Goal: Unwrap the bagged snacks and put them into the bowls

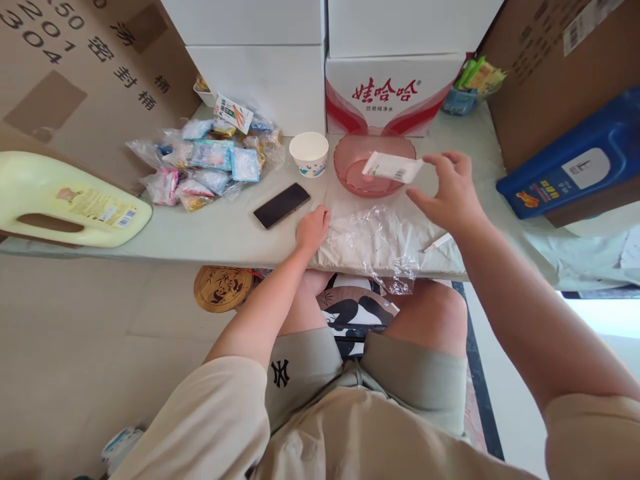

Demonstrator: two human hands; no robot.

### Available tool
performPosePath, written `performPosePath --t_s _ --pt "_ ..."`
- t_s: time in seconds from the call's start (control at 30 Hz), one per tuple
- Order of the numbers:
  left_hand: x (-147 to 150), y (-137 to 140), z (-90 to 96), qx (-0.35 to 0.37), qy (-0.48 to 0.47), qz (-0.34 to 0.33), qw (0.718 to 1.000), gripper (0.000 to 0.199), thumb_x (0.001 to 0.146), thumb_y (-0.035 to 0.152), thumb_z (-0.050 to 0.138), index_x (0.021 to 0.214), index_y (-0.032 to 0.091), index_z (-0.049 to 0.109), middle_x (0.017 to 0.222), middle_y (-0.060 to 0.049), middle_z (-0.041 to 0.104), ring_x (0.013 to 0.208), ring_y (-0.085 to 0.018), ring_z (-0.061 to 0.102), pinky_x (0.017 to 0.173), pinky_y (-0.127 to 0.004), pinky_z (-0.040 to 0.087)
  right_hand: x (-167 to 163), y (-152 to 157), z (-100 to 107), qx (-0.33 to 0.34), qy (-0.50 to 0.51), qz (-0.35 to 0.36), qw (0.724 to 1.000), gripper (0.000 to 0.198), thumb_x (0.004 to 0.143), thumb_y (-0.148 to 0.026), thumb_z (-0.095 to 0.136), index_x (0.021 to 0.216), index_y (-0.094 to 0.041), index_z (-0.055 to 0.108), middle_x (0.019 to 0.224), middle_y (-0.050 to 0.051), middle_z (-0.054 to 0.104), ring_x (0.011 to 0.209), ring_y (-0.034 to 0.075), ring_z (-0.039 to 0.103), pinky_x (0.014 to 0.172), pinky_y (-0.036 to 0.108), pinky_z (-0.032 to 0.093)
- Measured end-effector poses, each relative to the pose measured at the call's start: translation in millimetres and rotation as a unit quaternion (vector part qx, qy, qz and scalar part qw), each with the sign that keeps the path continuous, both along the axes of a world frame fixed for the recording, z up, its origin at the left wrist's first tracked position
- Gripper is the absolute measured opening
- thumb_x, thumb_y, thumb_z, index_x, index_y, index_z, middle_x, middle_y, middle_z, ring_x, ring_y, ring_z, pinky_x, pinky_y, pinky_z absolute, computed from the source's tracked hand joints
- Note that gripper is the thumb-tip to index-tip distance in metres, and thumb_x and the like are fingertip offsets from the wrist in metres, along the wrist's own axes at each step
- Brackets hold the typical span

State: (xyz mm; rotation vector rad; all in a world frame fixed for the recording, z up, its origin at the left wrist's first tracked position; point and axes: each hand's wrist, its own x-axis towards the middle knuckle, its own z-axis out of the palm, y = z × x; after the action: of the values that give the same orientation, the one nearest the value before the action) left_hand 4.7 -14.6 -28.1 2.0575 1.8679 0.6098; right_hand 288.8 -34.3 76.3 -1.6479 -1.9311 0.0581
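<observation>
holding a small white sachet (391, 167) between thumb and fingertips, the right hand (447, 193) hangs over the near rim of the pink bowl (350, 175), which stands toward the far edge of the desk (210, 233). the sachet sits level, just above the bowl, with a barcode showing at one end. it looks light and thin, a soft flat packet that would bend under a hard squeeze, so a pinch at one short end, as now, seems the right hold; the film surface is probably a little slippery.

the left hand (313, 230) lies palm down at the near edge of the desk, fingers loosely curled, gripping nothing, pressing on the corner of a crumpled clear plastic sheet (380, 243) that spreads between the bowl and the near edge and hangs a little over it. that sheet looks flimsy and would slide or crinkle at a touch.

a dark phone (281, 205) lies just left of the left hand. a white paper cup (309, 153) stands beside the bowl on its left. further left a heap of small packets (210, 163) sits in clear wrapping, and a pale yellow jug (65, 200) lies on its side at the desk's left end. a blue jug (575, 163) lies at the right.
</observation>
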Motion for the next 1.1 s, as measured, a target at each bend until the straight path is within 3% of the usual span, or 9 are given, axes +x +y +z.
performPosePath --t_s 0.1,0.2,0.3,0.5,1.1 --pt "2 0 1.9 -0.004 0.021 -0.001 1.0 0.027 0.101 0.034 0.043 0.105 0.022 0.067 0.085 -0.008 0.071 0.079 -0.024 0.065 0.071 -0.032 0.04 2 -19 -42 0.009 -0.022 0.042 0.999 0.046 0.089 -0.034 0.052 0.132 -0.016 0.056 0.135 0.021 0.054 0.126 0.035 0.054 0.102 0.052 0.047" --pt "4 -1 3.7 -0.021 0.056 -0.006 0.998 0.03 0.102 0.034 0.04 0.108 0.021 0.067 0.091 -0.009 0.073 0.082 -0.024 0.066 0.072 -0.032 0.04 4 -51 -88 -0.008 -0.033 0.059 0.998 0.04 0.088 -0.03 0.052 0.124 -0.015 0.06 0.129 0.021 0.06 0.118 0.035 0.059 0.099 0.052 0.05" --pt "4 -1 3.3 -0.018 0.071 -0.008 0.997 0.031 0.103 0.034 0.039 0.11 0.021 0.067 0.094 -0.009 0.074 0.085 -0.023 0.067 0.072 -0.033 0.039 2 -70 -115 -0.024 -0.054 0.061 0.996 0.035 0.09 -0.028 0.05 0.121 -0.016 0.063 0.128 0.018 0.064 0.116 0.033 0.061 0.099 0.049 0.05" --pt "3 -1 0.9 -0.018 0.08 -0.01 0.997 0.031 0.102 0.033 0.039 0.11 0.021 0.067 0.091 -0.009 0.074 0.085 -0.024 0.067 0.072 -0.033 0.039 -6 -71 -115 -0.016 -0.102 0.048 0.994 0.029 0.093 -0.026 0.049 0.113 -0.022 0.068 0.124 0.011 0.069 0.121 0.03 0.059 0.103 0.045 0.044" --pt "8 1 4.7 -0.01 0.071 0.005 0.997 0.03 0.101 0.034 0.042 0.109 0.022 0.068 0.09 -0.01 0.073 0.083 -0.025 0.067 0.074 -0.033 0.042 -9 -73 -112 -0.042 -0.131 0.029 0.99 0.03 0.093 -0.027 0.048 0.116 -0.021 0.066 0.126 0.011 0.066 0.118 0.029 0.056 0.102 0.042 0.038"
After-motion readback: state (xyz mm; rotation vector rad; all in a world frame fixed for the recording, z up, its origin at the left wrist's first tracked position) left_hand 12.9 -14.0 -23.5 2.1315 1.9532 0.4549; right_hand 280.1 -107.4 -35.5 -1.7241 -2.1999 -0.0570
